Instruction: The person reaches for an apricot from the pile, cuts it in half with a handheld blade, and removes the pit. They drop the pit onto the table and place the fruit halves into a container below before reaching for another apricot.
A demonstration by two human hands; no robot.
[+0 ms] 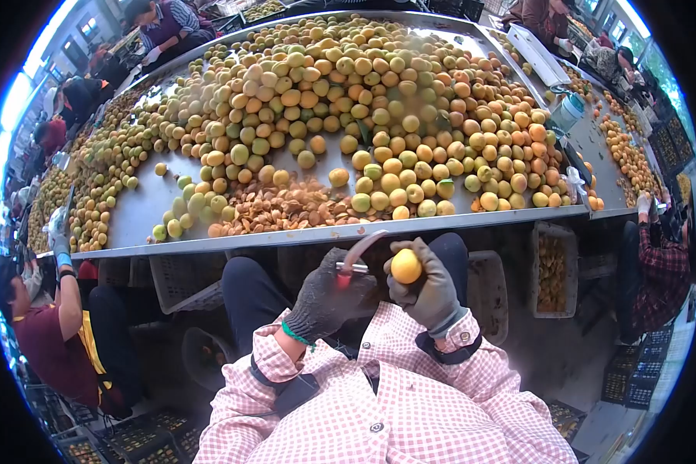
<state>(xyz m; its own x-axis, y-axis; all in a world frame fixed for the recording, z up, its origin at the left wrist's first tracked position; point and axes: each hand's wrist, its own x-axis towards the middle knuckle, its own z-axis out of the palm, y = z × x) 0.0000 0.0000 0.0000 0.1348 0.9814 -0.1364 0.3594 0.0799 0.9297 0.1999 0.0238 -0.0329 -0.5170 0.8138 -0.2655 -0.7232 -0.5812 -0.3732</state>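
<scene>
In the head view my left hand [334, 294], in a dark grey knitted glove, is closed round the red handle of a curved knife [361, 249], its blade pointing up and to the right. Just right of it, my right hand [428, 288], in a grey glove, grips a yellow-orange fruit [406, 266] between thumb and fingers. Knife and fruit are apart. Both hands are above my lap, in front of the metal table's edge [301, 238]. Beyond that edge lies a heap of reddish-brown fruit pieces [286, 207], with a large pile of whole fruits [317, 85] behind.
Crates stand below the table, including one with fruit pieces [553, 271] and a pale one [487, 298]. A bottle [568, 113] and a white tray [537, 56] are at the right. People work at the left [50, 340], right [661, 271] and far side.
</scene>
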